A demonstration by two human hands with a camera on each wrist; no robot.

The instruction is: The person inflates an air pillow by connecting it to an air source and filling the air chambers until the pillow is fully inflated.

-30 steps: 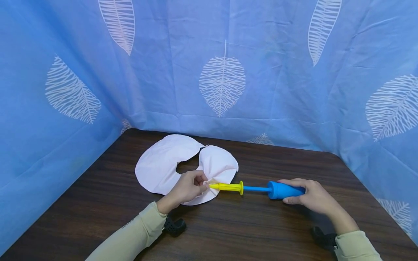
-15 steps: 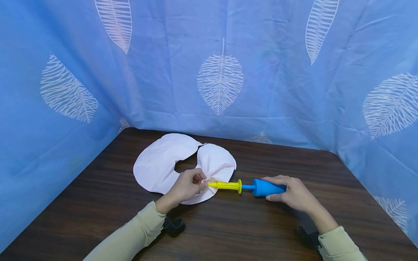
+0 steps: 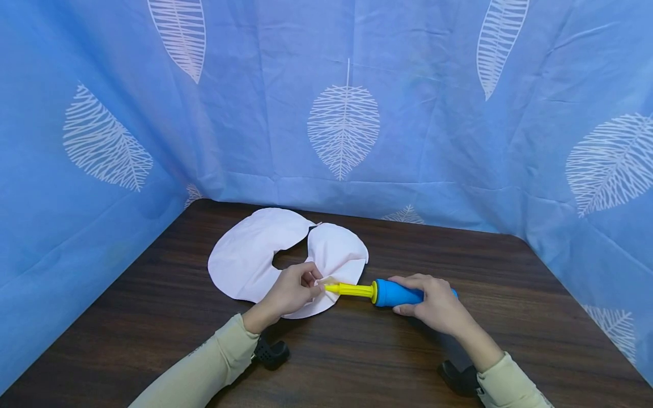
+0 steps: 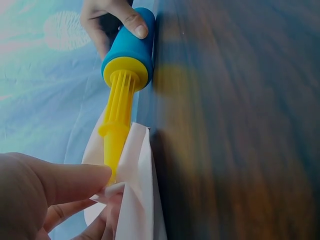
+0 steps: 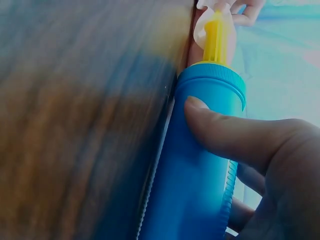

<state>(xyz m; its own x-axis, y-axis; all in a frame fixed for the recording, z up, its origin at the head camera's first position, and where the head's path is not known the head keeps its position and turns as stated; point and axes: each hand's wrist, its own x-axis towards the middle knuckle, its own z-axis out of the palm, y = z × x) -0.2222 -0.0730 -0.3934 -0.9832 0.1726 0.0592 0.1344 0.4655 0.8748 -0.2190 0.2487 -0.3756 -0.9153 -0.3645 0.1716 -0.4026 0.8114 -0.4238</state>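
A pale pink, U-shaped inflatable neck pillow (image 3: 245,255) lies mostly flat on the table, creased on its right lobe. My left hand (image 3: 289,292) pinches the pillow's valve area around the tip of a yellow nozzle (image 4: 117,142); the valve itself is mostly hidden by fingers and folds. The nozzle belongs to a hand pump with a blue barrel (image 3: 395,293). My right hand (image 3: 431,300) grips that barrel, thumb on the near side and fingers round the far side. The barrel's end meets the yellow flange, so no blue rod shows between them.
The dark wood table (image 3: 357,362) carries the pillow and pump. Blue curtains (image 3: 433,113) with white leaf prints hang behind it and on both sides. A black wrist device (image 3: 272,356) sits under the left wrist, another (image 3: 459,378) under the right.
My right hand has slid the blue barrel left along its rod until it meets the yellow flange. The left hand, nozzle and pillow have stayed nearly in place.
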